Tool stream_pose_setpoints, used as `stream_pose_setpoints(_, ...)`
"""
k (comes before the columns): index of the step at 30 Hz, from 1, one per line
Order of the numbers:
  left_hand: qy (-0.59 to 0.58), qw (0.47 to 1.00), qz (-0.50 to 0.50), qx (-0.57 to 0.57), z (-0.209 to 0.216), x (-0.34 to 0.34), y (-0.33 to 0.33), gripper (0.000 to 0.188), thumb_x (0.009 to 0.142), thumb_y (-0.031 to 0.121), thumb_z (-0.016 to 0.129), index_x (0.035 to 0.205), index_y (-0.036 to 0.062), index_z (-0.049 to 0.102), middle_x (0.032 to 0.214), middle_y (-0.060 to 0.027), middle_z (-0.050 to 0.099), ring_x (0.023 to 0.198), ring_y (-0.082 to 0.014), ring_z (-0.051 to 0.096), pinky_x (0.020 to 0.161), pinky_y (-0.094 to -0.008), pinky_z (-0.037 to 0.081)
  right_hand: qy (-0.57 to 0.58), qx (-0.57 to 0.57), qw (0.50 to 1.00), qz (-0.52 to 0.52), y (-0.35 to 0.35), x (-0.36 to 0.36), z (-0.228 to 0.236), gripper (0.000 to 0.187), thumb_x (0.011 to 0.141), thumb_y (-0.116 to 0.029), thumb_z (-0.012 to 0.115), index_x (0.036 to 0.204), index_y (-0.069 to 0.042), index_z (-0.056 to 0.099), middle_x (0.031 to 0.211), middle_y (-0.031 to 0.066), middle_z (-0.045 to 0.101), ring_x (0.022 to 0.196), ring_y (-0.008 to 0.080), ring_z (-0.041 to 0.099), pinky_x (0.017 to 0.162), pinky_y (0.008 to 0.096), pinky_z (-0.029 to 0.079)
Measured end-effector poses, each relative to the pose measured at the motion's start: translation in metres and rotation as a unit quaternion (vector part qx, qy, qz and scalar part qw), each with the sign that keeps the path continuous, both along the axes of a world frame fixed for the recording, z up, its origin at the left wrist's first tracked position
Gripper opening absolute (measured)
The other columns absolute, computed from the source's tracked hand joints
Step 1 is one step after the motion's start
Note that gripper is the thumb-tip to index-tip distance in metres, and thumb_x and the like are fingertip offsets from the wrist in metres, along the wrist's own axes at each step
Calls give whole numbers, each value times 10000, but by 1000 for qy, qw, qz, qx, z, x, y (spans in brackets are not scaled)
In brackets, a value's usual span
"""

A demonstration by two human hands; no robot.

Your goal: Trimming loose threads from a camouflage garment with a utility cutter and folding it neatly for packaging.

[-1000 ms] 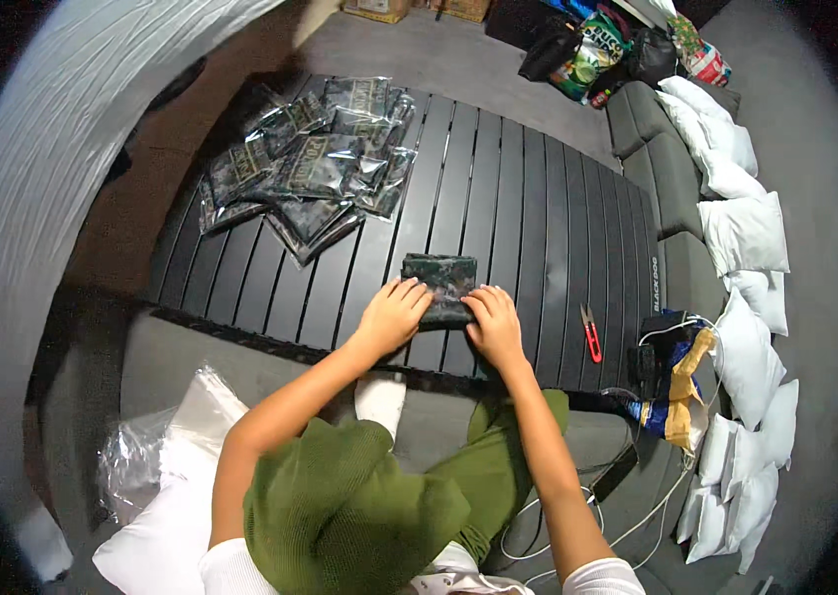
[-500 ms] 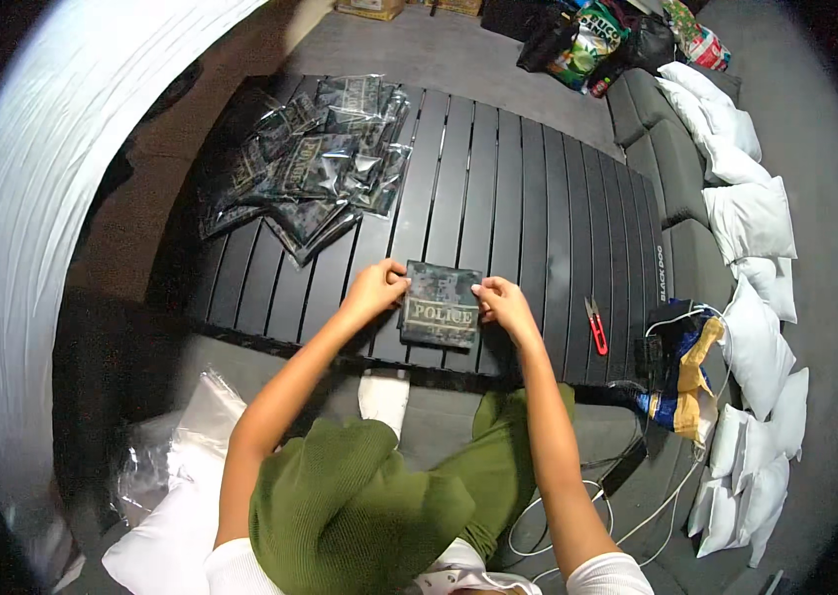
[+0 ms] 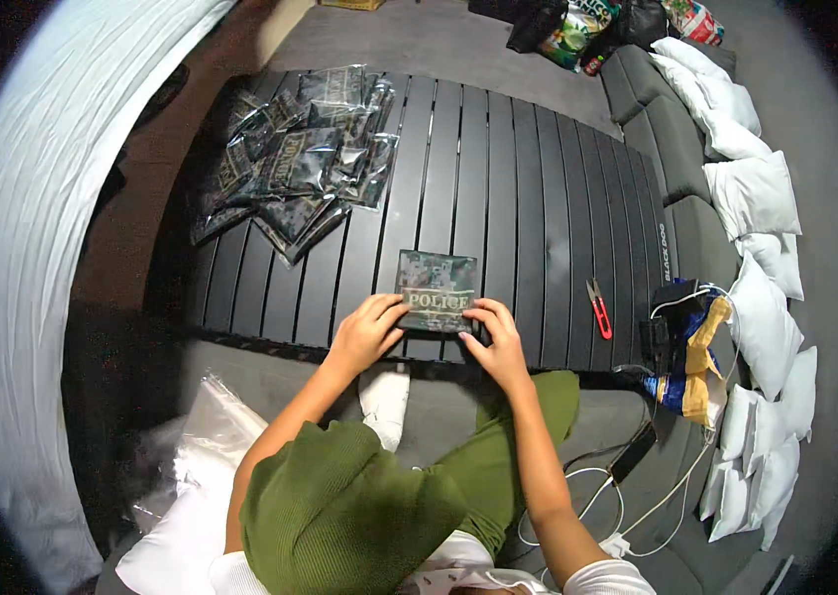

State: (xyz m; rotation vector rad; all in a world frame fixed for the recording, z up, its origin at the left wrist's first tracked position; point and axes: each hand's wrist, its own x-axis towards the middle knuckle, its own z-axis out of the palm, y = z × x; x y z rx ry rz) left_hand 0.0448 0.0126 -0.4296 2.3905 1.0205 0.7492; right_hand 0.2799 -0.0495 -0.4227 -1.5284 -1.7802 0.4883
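A square, folded camouflage cloth piece with pale lettering lies near the front edge of the slatted black table. My left hand holds its lower left side, fingertips at the edge and thumb lower down. At the lower right side my right hand holds it the same way, fingers bent onto the cloth and thumb near the bottom corner. To the far left is a pile of similar camouflage pieces in clear plastic bags.
Red-handled thread snips lie on the table at right. A blue and gold bag and white cables are beside it. White pillows line the grey sofa. Clear plastic bags lie at my left.
Both hands have slid from the upper sides of the cloth piece down to its lower sides. The whole view has shifted slightly.
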Motion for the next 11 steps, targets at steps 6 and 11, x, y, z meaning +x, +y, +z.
stream_pose_setpoints(6, -2, 994, -11, 109, 3, 9, -1, 322, 694, 126, 643, 1000, 71, 556, 1053, -91, 550, 960, -249, 540, 775, -331, 468, -35, 58, 998, -20, 1, -9, -9, 274, 682, -78, 680, 937, -42, 587, 1094, 129, 502, 934, 278, 528, 793, 344, 437)
stream_pose_setpoints(11, -16, 996, 31, 79, -8, 8, -1, 313, 698, 95, 637, 998, 74, 550, 1058, -105, 560, 941, -250, 562, 748, -314, 478, -65, 25, 997, -30, -2, -8, -16, 310, 675, -93, 693, 961, -50, 580, 1209, 125, 427, 920, 263, 535, 790, 351, 449)
